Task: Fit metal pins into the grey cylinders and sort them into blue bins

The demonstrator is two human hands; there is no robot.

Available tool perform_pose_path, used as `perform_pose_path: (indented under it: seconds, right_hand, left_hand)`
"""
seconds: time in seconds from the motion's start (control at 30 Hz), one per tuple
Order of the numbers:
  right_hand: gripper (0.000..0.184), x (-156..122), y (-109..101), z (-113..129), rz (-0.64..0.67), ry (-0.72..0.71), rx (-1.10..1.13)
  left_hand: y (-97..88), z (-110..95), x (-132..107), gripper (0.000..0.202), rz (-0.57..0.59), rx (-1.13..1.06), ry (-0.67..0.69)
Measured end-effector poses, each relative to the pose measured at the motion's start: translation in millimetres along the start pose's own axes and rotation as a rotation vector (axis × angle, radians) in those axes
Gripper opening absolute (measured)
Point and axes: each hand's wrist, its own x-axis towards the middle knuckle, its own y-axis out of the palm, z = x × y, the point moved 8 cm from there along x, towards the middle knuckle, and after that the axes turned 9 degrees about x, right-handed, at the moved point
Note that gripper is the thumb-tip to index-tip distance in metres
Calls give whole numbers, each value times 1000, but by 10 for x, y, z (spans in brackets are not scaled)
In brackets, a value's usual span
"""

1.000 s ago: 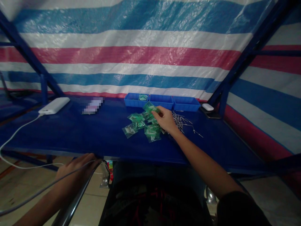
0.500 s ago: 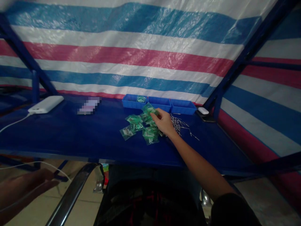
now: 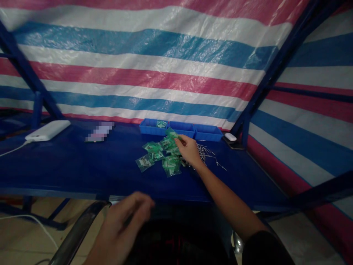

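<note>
Starting at the far left, you have a white power bank (image 3: 48,131) with its cable, then a pixelated flat item (image 3: 100,132) on the blue table (image 3: 82,165). Your left hand (image 3: 124,219) is over the near edge, well apart from the pile; it is blurred, so I cannot tell whether its fingertips meet, and I see nothing in it.

At the back, the left bin (image 3: 151,130) has a bagged packet (image 3: 161,124) in it, so some of the sorting looks done (how many lie beneath, I cannot tell). Before it spreads your heap of green packets (image 3: 171,163), all outside the bins, which reads as most of what is left.

Your right hand (image 3: 189,149) has thumb and finger pinched on a green packet (image 3: 171,133) at the heap's back, just before the middle bin (image 3: 182,132). Right of your hand, metal pieces (image 3: 202,151) lie loose and unbagged, short of the right bin (image 3: 208,137). Farthest right is a white case (image 3: 230,137).
</note>
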Motion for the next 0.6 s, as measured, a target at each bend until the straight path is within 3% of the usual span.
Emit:
perform_pose_path:
  seconds: [0.1, 0.2, 0.23, 0.3, 0.37, 0.5, 0.57, 0.6]
  right_hand:
    - [25, -3, -6, 99, -3, -77, -60]
    - [27, -8, -10, 181, -5, -167, -112]
    - [28, -10, -9, 196, -13, -201, -126]
    - [30, -9, 5, 213, -24, -269, -173]
    - [33, 11, 30, 225, 7, -306, -252]
    - [34, 64, -45, 446, 317, -386, -433]
    - [28, 111, -369, 682, 323, -437, -460]
    - [26, 150, -587, 780, 260, -438, -463]
  left_hand:
    - [233, -26, 553, 29, -15, -72, -127]
    - [264, -73, 1205, 38, -96, -186, -183]
    - [322, -74, 1400, 42, -47, -249, -222]
    - [561, -71, 1694, 44, 197, -379, -332]
    - [713, -94, 1901, 37, 334, -436, -346]
    - [706, 2, 2193, 21, 281, -391, -238]
    - [611, 151, 2278, 18, 226, -325, -234]
    - [553, 239, 2313, 18, 202, -291, -248]
